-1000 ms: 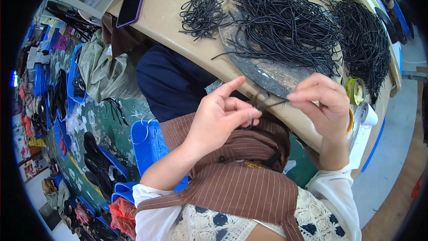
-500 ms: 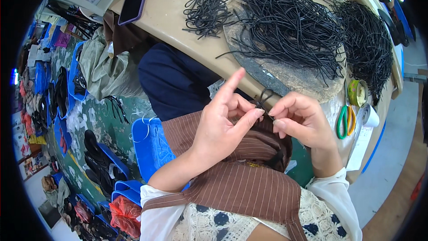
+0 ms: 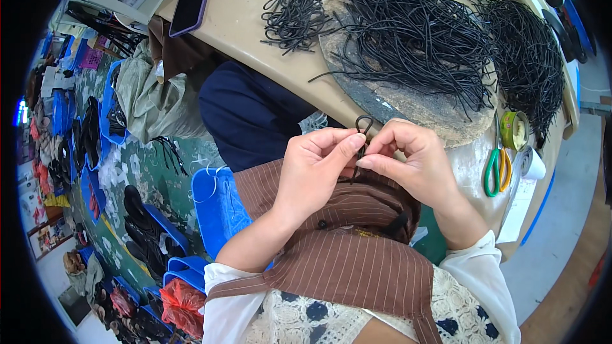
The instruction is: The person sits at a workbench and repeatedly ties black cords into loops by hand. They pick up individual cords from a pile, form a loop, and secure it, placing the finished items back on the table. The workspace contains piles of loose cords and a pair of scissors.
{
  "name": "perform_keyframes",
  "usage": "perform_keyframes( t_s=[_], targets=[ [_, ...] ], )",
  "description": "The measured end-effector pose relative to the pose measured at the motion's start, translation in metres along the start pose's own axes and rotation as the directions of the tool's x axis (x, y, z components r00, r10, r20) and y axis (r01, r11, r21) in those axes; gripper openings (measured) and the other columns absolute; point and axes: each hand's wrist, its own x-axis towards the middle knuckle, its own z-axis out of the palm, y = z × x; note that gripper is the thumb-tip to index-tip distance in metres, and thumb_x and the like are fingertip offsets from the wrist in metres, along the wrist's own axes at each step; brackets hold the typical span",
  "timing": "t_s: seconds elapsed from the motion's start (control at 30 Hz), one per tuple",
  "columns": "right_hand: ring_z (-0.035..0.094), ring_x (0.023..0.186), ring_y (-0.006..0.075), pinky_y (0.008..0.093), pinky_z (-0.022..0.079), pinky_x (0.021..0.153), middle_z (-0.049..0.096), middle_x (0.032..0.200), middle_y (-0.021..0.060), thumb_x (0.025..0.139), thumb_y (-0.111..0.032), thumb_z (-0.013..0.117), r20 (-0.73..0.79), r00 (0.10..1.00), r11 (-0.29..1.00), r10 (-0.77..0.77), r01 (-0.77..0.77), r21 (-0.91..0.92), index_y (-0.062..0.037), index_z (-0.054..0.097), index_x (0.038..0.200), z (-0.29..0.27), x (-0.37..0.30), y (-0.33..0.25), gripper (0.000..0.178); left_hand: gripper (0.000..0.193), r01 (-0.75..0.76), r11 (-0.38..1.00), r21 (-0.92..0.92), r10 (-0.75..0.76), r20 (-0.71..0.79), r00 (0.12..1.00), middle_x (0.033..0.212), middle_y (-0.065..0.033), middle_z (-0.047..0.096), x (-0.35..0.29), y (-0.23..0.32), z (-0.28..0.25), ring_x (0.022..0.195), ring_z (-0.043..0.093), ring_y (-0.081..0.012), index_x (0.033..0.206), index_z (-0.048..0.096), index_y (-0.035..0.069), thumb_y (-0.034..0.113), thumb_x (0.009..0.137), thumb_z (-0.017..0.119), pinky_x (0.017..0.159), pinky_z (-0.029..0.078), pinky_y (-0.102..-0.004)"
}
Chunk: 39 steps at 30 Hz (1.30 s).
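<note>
A thin black cord (image 3: 364, 121) is pinched between my two hands, in front of the table's near edge and above my lap. Its upper part bends into a small loop that sticks up past the fingertips. My left hand (image 3: 320, 169) grips it from the left with thumb and forefinger. From the right, my right hand (image 3: 408, 159) closes thumb and fingers on the same cord, fingertips almost touching the left ones. A short end hangs below the fingers; any knot is hidden. Beyond the hands, a large heap of black cords (image 3: 414, 32) lies on a round stone-like slab (image 3: 440, 118).
Looped cords (image 3: 296, 16) lie left of the heap, another cord bundle (image 3: 526, 57) right of it. Green-and-orange-handled scissors (image 3: 493, 172), a round tin (image 3: 514, 129) and a white roll (image 3: 530, 164) sit at the right. A phone (image 3: 192, 3) lies far left. A blue bin (image 3: 213, 210) stands on the floor.
My left forefinger, stretched out before, has curled in onto the cord. Both hands have shifted slightly left and drawn together, and the cord's loop now stands more upright.
</note>
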Motion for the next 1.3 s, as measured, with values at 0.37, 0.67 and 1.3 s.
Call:
perform_keyframes(
  t_s=[0.37, 0.67, 1.3],
  targets=[
    [0.055, 0.052, 0.0132, 0.0252, 0.043, 0.048, 0.056, 0.061, 0.0082, 0.074, -0.01, 0.061, 0.038, 0.995, 0.984, 0.095, -0.088, -0.156, 0.0009, 0.052, 0.072, -0.007, -0.001, -0.001, 0.014, 0.017, 0.211, 0.956, -0.202, -0.194, 0.102, 0.976, 0.085, -0.0077, 0.064, 0.003, -0.01, -0.002, 0.076, 0.063, -0.0146, 0.093, 0.061, 0.003, 0.016, 0.083, 0.058, 0.065, 0.051, -0.0239],
    [0.058, 0.054, 0.0159, 0.0262, 0.044, 0.047, 0.057, 0.062, 0.0113, 0.072, -0.006, 0.062, 0.039, 0.998, 0.974, 0.047, -0.037, -0.223, 0.0014, 0.05, 0.07, -0.012, -0.004, -0.011, 0.014, 0.023, 0.41, 0.782, -0.469, -0.316, 0.269, 0.91, 0.098, -0.0116, 0.06, -0.001, -0.019, -0.006, 0.088, 0.06, -0.0183, 0.105, 0.055, 0.0, 0.012, 0.085, 0.053, 0.08, 0.05, -0.0304],
    [0.054, 0.052, 0.0262, 0.0321, 0.042, 0.044, 0.052, 0.063, 0.0115, 0.069, -0.002, 0.063, 0.129, 0.958, 0.885, -0.257, 0.287, -0.366, -0.0014, 0.046, 0.07, -0.022, -0.005, -0.016, 0.016, 0.022, 0.359, 0.722, -0.591, -0.204, 0.314, 0.927, 0.093, -0.0075, 0.059, -0.01, -0.019, 0.005, 0.085, 0.059, -0.0119, 0.106, 0.054, -0.001, 0.008, 0.086, 0.051, 0.074, 0.051, -0.0211]
  ],
)
